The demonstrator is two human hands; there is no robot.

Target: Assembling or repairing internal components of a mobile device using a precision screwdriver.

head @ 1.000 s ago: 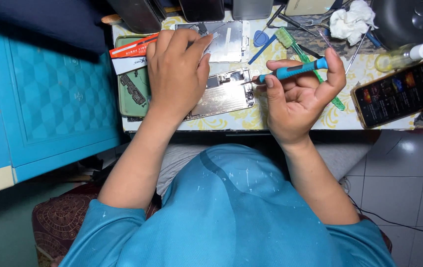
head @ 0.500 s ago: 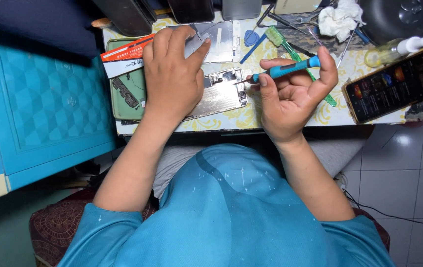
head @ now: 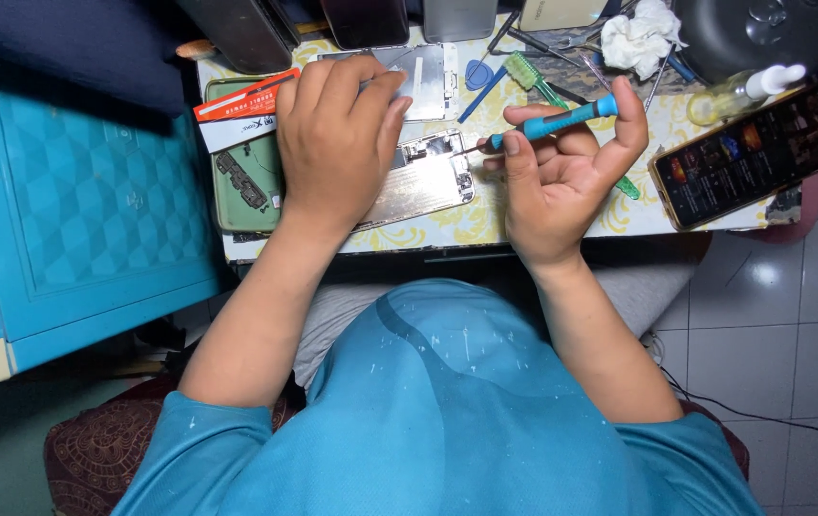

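An opened phone body, silvery metal inside, lies on a small table with a yellow patterned cover. My left hand rests flat on its left part and holds it down. My right hand grips a blue-handled screwdriver. Its thin tip points left and meets the phone's upper right corner. A separate metal plate lies just behind the phone, partly under my left fingertips.
A green phone case and a red-and-white packet lie at the left. A lit phone, a spray bottle, a green brush, a blue pick and crumpled tissue surround the work. A blue cabinet stands left.
The right hand has tilted the screwdriver slightly while its tip stays at the phone's corner. The left hand keeps its place on the phone. The view shifted a little.
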